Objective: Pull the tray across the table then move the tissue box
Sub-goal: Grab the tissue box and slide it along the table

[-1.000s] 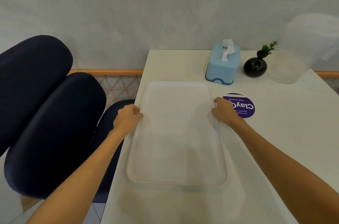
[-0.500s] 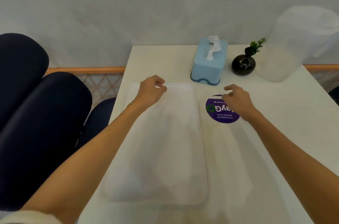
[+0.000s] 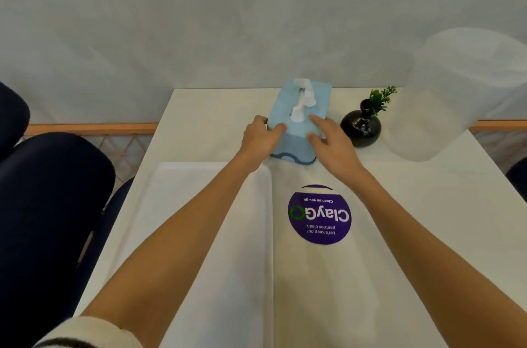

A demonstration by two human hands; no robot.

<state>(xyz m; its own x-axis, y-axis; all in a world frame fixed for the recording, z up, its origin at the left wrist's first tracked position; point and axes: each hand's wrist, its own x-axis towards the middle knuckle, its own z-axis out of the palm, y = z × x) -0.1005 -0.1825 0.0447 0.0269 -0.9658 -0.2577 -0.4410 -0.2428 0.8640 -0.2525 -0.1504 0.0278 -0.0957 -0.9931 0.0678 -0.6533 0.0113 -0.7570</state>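
The light blue tissue box stands at the far middle of the white table, a white tissue poking from its top. My left hand wraps the box's near left corner, thumb on the side and fingers on the top. My right hand touches the near right part of the box with its fingers spread. The box rests on the table. The translucent white tray lies flat along the table's left side under my left forearm, with nothing in it.
A small black vase with a green sprig stands just right of the box, close to my right hand. A large translucent container sits at the far right. A purple round sticker marks the table. Dark blue chairs line the left edge.
Both hands let go of the tray, which now lies on the left, and reached forward to the tissue box; the left hand has closed around its corner.
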